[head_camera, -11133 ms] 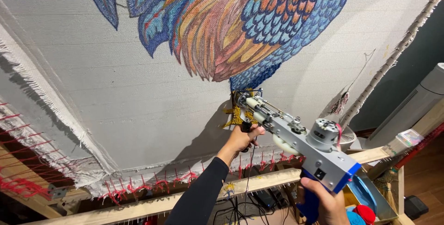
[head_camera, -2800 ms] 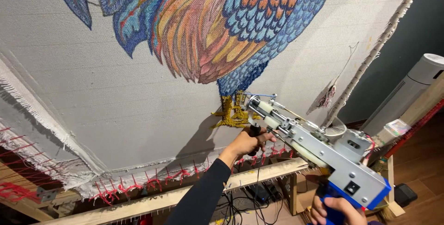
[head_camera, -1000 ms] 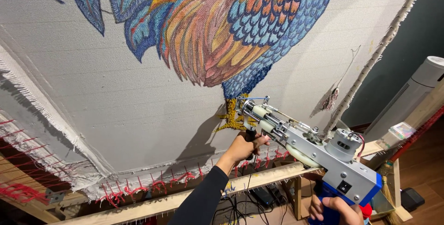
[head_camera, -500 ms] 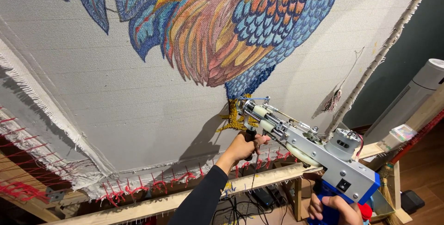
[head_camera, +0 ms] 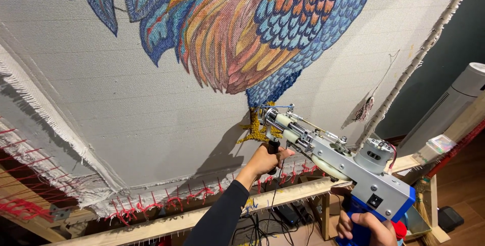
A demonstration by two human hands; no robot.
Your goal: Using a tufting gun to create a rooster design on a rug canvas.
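Since half a second before, gun tip stayed at the yellow foot, view barely shifted. Right hand [head_camera: 371, 226] was clenched on the tufting gun's [head_camera: 343, 162] blue rear grip; left hand [head_camera: 265, 159] was wrapped round its black front handle. Needle end touched stretched cloth [head_camera: 126, 104] below the rooster [head_camera: 252, 29]. Wooden frame bar [head_camera: 172, 220] ran beneath.

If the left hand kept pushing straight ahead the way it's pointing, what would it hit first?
Most likely the stretched white cloth, near the yellow tufted rooster foot. The left hand grips the tufting gun's black front handle just short of it; exact depth is unclear.
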